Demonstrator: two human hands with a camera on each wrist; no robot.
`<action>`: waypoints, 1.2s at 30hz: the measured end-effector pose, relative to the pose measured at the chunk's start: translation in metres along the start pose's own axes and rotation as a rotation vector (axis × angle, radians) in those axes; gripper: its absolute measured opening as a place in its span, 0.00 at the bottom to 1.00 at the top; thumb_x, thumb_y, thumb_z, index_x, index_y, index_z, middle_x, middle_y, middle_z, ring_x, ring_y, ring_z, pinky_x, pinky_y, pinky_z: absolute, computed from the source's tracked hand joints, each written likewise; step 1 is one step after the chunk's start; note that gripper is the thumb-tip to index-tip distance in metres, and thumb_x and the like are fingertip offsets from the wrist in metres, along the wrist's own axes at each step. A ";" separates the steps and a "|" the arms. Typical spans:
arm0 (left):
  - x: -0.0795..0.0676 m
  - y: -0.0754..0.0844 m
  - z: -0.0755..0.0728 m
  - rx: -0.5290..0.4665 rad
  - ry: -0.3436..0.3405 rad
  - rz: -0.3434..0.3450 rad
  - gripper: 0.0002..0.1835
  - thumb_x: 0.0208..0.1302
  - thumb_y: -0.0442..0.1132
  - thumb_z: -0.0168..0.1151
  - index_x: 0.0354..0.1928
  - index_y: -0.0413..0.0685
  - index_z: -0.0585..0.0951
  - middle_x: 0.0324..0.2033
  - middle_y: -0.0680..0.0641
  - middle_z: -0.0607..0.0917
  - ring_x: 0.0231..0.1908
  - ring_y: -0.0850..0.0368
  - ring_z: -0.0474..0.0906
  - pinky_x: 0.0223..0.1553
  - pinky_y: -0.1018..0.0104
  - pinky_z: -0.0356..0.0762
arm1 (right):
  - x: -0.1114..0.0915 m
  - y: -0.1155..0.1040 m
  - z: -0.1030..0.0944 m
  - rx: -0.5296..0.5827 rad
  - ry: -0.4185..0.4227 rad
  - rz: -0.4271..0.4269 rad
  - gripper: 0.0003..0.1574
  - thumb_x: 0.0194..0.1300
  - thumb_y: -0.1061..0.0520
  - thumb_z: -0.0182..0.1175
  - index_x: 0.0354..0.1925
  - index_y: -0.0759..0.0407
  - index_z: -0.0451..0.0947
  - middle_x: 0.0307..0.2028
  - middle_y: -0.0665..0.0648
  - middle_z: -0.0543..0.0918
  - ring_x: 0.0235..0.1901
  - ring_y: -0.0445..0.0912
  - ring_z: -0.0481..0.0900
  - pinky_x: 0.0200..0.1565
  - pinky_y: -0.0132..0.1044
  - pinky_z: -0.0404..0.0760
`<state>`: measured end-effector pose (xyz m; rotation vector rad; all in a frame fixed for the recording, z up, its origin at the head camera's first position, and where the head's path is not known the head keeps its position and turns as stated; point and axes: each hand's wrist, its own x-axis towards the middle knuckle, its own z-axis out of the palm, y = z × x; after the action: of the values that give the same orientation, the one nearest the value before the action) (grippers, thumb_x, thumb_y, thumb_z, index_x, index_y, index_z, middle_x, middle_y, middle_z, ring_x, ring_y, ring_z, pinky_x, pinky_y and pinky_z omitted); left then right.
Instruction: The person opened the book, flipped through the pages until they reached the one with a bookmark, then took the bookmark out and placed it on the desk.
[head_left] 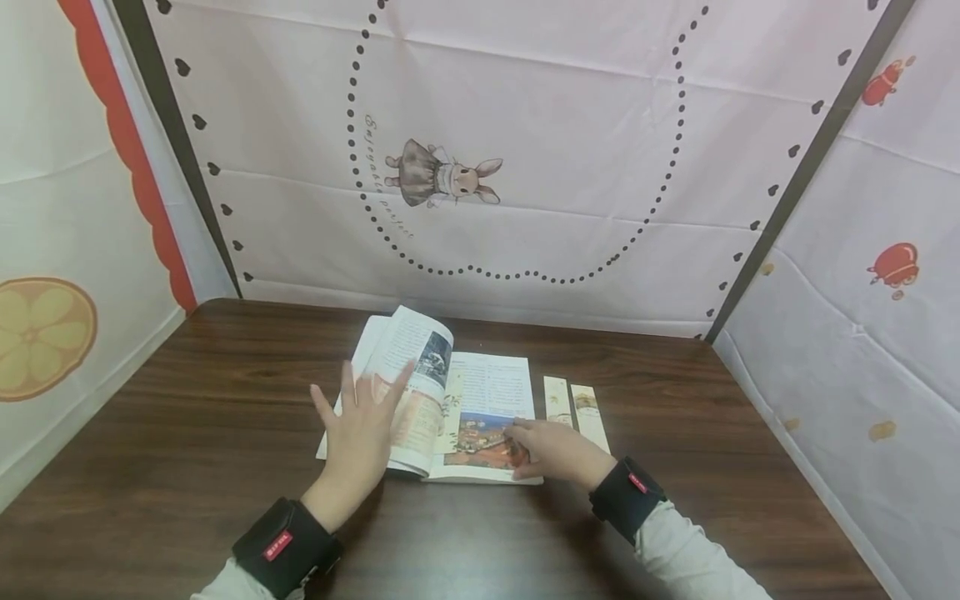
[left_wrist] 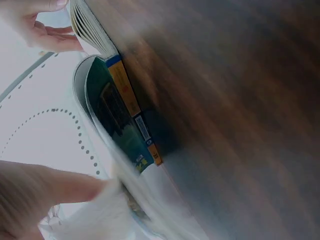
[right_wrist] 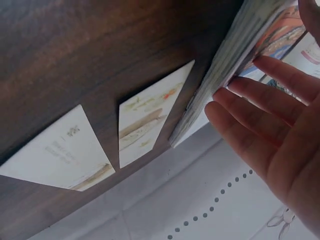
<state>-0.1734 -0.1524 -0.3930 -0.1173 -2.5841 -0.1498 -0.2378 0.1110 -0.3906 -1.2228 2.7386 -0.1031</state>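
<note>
An open book [head_left: 491, 383] lies on the table, its right page showing text and a colour photo. My left hand [head_left: 356, 437], fingers spread, rests against the left-hand pages [head_left: 420, 400], which curve up. In the left wrist view the orange and blue spine [left_wrist: 125, 87] is visible, with the left part of the book bowed up from it. A pale patterned bookmark [head_left: 450, 417] lies on the right page along the gutter. My right hand [head_left: 558, 450] is at the right page's outer edge; in the right wrist view its fingers [right_wrist: 245, 125] are extended over that edge.
Two more bookmarks, one nearer [head_left: 557, 400] and one farther right [head_left: 591, 412], lie on the dark wooden table [head_left: 225, 433] beside the book. Printed white cloth [head_left: 570, 167] stands as walls behind and on both sides of the table.
</note>
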 end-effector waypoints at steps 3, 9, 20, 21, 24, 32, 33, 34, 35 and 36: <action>0.001 -0.002 0.000 0.010 -0.021 0.113 0.33 0.56 0.32 0.63 0.64 0.64 0.70 0.68 0.33 0.60 0.69 0.29 0.47 0.60 0.23 0.41 | 0.000 -0.002 0.001 0.004 0.017 -0.002 0.36 0.50 0.47 0.71 0.55 0.60 0.73 0.33 0.49 0.80 0.30 0.39 0.77 0.33 0.31 0.77; 0.001 -0.004 -0.006 -0.086 -0.340 0.301 0.28 0.59 0.27 0.56 0.61 0.55 0.75 0.68 0.38 0.64 0.67 0.32 0.58 0.57 0.28 0.61 | 0.007 -0.009 -0.005 0.058 -0.010 -0.015 0.35 0.49 0.49 0.72 0.54 0.60 0.74 0.39 0.52 0.81 0.34 0.41 0.78 0.37 0.32 0.78; -0.003 -0.010 -0.013 -0.274 -0.582 0.201 0.32 0.58 0.46 0.64 0.65 0.47 0.70 0.65 0.31 0.66 0.61 0.24 0.62 0.56 0.37 0.68 | 0.064 -0.018 -0.006 0.859 0.070 0.337 0.21 0.68 0.58 0.50 0.54 0.73 0.71 0.41 0.69 0.83 0.36 0.53 0.84 0.42 0.44 0.83; -0.003 -0.010 -0.011 -0.280 -0.593 0.201 0.35 0.56 0.48 0.66 0.65 0.47 0.69 0.65 0.31 0.65 0.61 0.24 0.61 0.56 0.37 0.68 | 0.068 -0.019 -0.005 0.937 0.065 0.379 0.21 0.69 0.59 0.49 0.53 0.73 0.71 0.37 0.68 0.83 0.31 0.50 0.84 0.39 0.43 0.84; -0.001 -0.010 -0.009 -0.280 -0.610 0.204 0.39 0.50 0.48 0.70 0.65 0.47 0.69 0.65 0.30 0.64 0.61 0.23 0.60 0.56 0.37 0.68 | 0.080 -0.022 -0.002 1.096 0.047 0.428 0.19 0.69 0.59 0.49 0.48 0.75 0.73 0.26 0.65 0.84 0.21 0.43 0.82 0.34 0.40 0.85; -0.004 -0.008 -0.004 -0.259 -0.604 0.209 0.37 0.51 0.43 0.70 0.65 0.47 0.69 0.65 0.30 0.65 0.61 0.24 0.61 0.55 0.37 0.69 | 0.096 -0.028 0.005 1.117 0.064 0.425 0.18 0.63 0.62 0.58 0.17 0.61 0.69 0.11 0.51 0.73 0.11 0.39 0.75 0.23 0.35 0.83; -0.004 -0.008 -0.004 -0.254 -0.600 0.210 0.37 0.51 0.43 0.70 0.65 0.47 0.69 0.65 0.30 0.65 0.61 0.24 0.62 0.54 0.37 0.69 | 0.097 -0.028 0.006 1.113 0.068 0.428 0.21 0.63 0.62 0.58 0.15 0.59 0.66 0.11 0.50 0.72 0.10 0.38 0.74 0.22 0.33 0.81; -0.004 -0.008 -0.005 -0.249 -0.598 0.210 0.37 0.51 0.43 0.70 0.65 0.47 0.70 0.65 0.30 0.66 0.61 0.24 0.62 0.54 0.37 0.69 | 0.097 -0.031 0.005 1.097 0.074 0.454 0.22 0.64 0.63 0.57 0.14 0.58 0.64 0.11 0.50 0.71 0.11 0.38 0.73 0.22 0.32 0.81; -0.004 -0.009 -0.005 -0.246 -0.598 0.208 0.37 0.51 0.43 0.70 0.65 0.47 0.70 0.65 0.30 0.66 0.61 0.24 0.62 0.54 0.37 0.69 | 0.098 -0.031 0.005 1.096 0.079 0.456 0.23 0.64 0.63 0.56 0.14 0.57 0.63 0.11 0.50 0.71 0.10 0.38 0.73 0.20 0.30 0.79; -0.003 -0.009 -0.005 -0.242 -0.596 0.209 0.37 0.51 0.43 0.70 0.65 0.48 0.70 0.64 0.30 0.66 0.60 0.24 0.63 0.54 0.37 0.70 | 0.099 -0.032 0.006 1.094 0.087 0.453 0.24 0.64 0.63 0.56 0.14 0.57 0.62 0.10 0.50 0.71 0.10 0.38 0.72 0.19 0.29 0.77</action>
<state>-0.1690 -0.1621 -0.3914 -0.5991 -3.1064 -0.4010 -0.2786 0.0164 -0.4023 -0.2878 2.2645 -1.3681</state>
